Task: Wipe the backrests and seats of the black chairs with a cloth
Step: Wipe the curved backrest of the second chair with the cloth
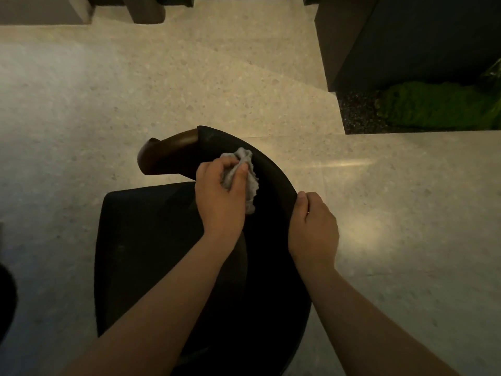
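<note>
The person's left hand (221,198) is closed around a crumpled grey cloth (245,175), pressing it against the inner face of the curved black fabric backrest (271,169) of a black chair. The right hand (313,225) grips the top edge of that same backrest, fingers curled over the rim. Both bare forearms reach in from below. Left of the cloth, a rounded dark brown wooden armrest (168,153) juts out from the backrest's end. The chair's black padded seat (146,240) lies below the left hand. The chair stands on a pale speckled stone floor (135,90). At upper right, a dark planter box (406,50) holds green moss (433,107).
</note>
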A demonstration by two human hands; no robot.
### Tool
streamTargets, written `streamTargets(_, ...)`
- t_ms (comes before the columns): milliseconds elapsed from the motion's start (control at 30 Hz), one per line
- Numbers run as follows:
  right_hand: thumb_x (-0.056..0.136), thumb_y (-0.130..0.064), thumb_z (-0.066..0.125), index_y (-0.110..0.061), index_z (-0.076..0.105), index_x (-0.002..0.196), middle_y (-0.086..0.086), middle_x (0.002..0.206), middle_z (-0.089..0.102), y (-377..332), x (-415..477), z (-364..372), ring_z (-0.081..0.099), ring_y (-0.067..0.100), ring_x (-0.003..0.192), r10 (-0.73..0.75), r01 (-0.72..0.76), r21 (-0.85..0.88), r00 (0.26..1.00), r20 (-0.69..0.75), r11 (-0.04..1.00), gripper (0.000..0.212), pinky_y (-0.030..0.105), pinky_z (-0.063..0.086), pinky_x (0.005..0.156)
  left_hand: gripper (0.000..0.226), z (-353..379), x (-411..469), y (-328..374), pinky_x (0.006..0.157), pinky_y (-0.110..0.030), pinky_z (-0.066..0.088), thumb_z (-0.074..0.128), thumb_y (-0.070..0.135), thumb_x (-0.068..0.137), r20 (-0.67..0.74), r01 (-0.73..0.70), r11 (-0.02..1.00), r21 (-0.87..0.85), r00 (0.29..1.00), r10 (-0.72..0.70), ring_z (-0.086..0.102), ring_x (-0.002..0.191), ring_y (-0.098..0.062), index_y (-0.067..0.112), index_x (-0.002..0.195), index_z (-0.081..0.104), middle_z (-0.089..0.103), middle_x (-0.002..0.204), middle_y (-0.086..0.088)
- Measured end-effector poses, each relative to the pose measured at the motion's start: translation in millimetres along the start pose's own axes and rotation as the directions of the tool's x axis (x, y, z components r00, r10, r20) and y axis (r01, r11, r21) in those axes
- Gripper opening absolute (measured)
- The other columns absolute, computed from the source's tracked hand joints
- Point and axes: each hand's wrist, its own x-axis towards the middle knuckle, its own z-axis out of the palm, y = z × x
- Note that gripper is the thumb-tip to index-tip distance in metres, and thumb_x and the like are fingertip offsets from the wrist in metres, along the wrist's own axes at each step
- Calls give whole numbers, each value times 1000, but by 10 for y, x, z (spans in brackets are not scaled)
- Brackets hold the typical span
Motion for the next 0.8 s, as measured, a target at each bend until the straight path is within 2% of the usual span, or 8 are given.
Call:
streamTargets(67,102,-33,32,-18,50,81,-5,68,50,5,1,17,47,8,60,-8,8,-5,1000,-8,1000,32,24,29,53,6,71,43,61,81,-2,40,64,28,92,22,-61,998,6,998,61,52,95,7,29,98,61,50,108,8)
streamTargets(133,101,-33,31,-17,48,77,-5,65,48,10,-6,24,45,9,58,-21,21,-3,1000,-20,1000,32,25,26,51,6,179,83,70,89,-12,43,66,32,90,78,-140,989,43,988,136,52,102,-2,31,96,65,49,108,10)
streamTargets(200,101,-31,32,-16,48,77,-3,66,49,17,-2,26,45,12,58,-32,31,-6,999,-27,999,32,26,24,51,11,291,121,24,94,-26,46,67,36,89,121,-150,985,85,983,139,51,105,-11,29,96,68,50,108,9)
streamTargets(267,101,-30,32,-17,48,78,-3,66,48,30,2,36,44,12,58,-39,39,-23,999,-29,999,31,25,23,50,16,366,156,-44,92,-33,49,67,40,88,112,-125,985,122,987,111,52,102,-13,26,96,68,50,106,10)
streamTargets(400,102,-29,33,-18,46,76,-7,64,45,25,-6,34,41,8,55,-53,52,-28,998,-46,998,30,22,22,50,15,371,164,-133,85,-32,53,61,41,90,15,-91,990,109,996,90,56,93,-8,26,93,62,50,103,11)
streamTargets(500,102,-29,32,-18,48,77,-6,65,46,28,-12,30,42,7,56,-54,52,-34,998,-44,998,31,21,25,51,10,308,131,-267,85,-29,54,59,35,94,-70,45,996,75,997,-39,57,90,-4,26,97,59,51,106,8)
streamTargets(633,102,-30,31,-21,49,81,-10,67,47,16,-21,21,45,4,58,-43,42,-45,999,-26,998,29,16,25,53,17,190,114,-466,90,-35,54,57,38,94,-140,182,979,87,976,-169,57,95,-7,25,105,60,51,111,7)
streamTargets(800,102,-28,32,-19,48,79,-7,67,48,20,-16,32,42,6,56,-50,48,-48,997,-55,998,29,17,23,52,23,264,59,-297,90,-36,53,52,47,92,-156,100,995,19,983,-96,55,103,-11,28,103,55,46,115,6)
